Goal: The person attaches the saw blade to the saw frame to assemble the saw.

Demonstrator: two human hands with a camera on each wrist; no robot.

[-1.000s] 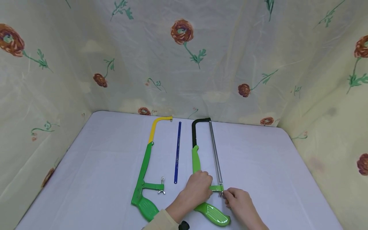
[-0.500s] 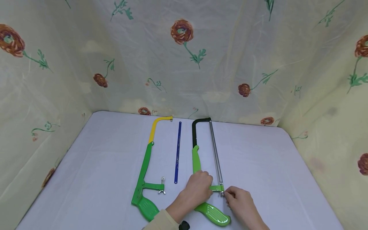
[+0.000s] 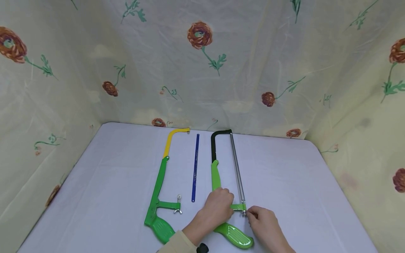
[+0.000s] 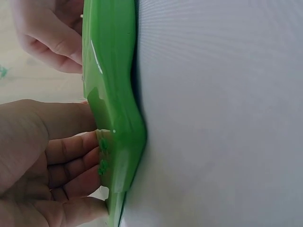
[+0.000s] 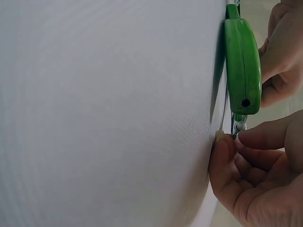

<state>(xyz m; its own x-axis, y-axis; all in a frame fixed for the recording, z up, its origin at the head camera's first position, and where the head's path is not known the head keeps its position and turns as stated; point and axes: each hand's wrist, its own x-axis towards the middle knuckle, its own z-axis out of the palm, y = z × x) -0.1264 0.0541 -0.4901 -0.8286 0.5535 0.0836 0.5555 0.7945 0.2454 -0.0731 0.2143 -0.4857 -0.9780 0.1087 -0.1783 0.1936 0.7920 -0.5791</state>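
A light green hacksaw (image 3: 235,236) with a black front arm lies flat on the table. Its grey blade (image 3: 237,167) runs from the black tip down to the short green bracket. My left hand (image 3: 218,207) grips the frame just above the handle; in the left wrist view its fingers (image 4: 71,161) and thumb press against the green frame. At the bracket's end, a small metal wing nut (image 3: 243,213) sits between the thumb and index finger of my right hand (image 3: 265,225). The right wrist view shows these fingertips (image 5: 225,146) at the wing nut, partly covering it.
Left of my hands lies a second hacksaw (image 3: 159,179), dark green with a yellow front arm, its wing nut (image 3: 178,211) at the bracket. A loose blue blade (image 3: 195,168) lies between the two saws. Flowered cloth (image 3: 202,98) hangs behind the white table (image 3: 284,168).
My right hand's fingers shift slightly at the wing nut, and the nut's wings appear turned a little. The left hand and both saws stay in place.
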